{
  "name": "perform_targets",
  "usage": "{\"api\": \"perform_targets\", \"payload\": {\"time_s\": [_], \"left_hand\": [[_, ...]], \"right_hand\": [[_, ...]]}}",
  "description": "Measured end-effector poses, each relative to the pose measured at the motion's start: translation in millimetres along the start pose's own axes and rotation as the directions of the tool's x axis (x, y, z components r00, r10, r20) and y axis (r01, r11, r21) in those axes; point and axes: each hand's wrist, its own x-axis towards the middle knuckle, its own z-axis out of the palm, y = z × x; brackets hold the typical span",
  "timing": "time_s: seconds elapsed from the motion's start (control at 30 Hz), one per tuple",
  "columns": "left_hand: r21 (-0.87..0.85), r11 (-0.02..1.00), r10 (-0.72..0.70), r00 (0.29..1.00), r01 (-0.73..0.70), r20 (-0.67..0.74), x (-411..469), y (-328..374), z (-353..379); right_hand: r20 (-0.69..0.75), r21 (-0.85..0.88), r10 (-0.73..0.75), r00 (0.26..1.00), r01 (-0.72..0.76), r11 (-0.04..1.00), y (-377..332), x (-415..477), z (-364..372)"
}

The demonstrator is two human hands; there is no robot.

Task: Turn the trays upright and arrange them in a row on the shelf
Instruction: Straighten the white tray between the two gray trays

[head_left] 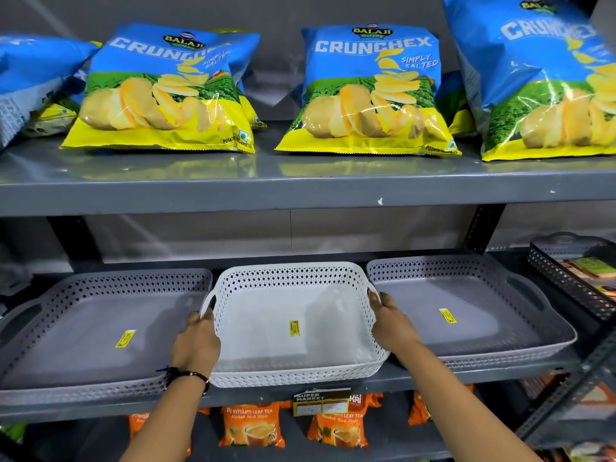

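A white perforated tray [290, 368] sits upright in the middle of the grey shelf [253, 400], with a yellow sticker on its floor. My left hand [196, 341] grips its left handle and my right hand [391, 323] grips its right handle. A grey tray [100, 345] lies upright to its left and another grey tray [466, 315] lies upright to its right. The three trays stand side by side, the white one touching or overlapping both neighbours' edges.
Blue and yellow crisp bags [366, 91] fill the shelf above. Orange tea packets [253, 425] and a price label [321, 401] sit below. A dark perforated tray [566, 275] with goods stands on the adjoining rack at right. Upright posts [483, 228] frame the shelf.
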Motion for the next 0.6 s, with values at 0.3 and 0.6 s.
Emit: {"api": "perform_targets", "payload": {"time_s": [0.3,0.6], "left_hand": [[0.007,1.0,0.009,1.0,-0.009,-0.002,-0.4,-0.7,-0.9],[-0.008,1.0,0.011,1.0,-0.011,0.002,7.6,1.3,-0.4]], "right_hand": [[-0.006,-0.007,-0.009,1.0,0.009,1.0,0.6,2.3,0.7],[-0.005,0.004,-0.002,1.0,0.002,1.0,0.3,10.1,-1.1]]}}
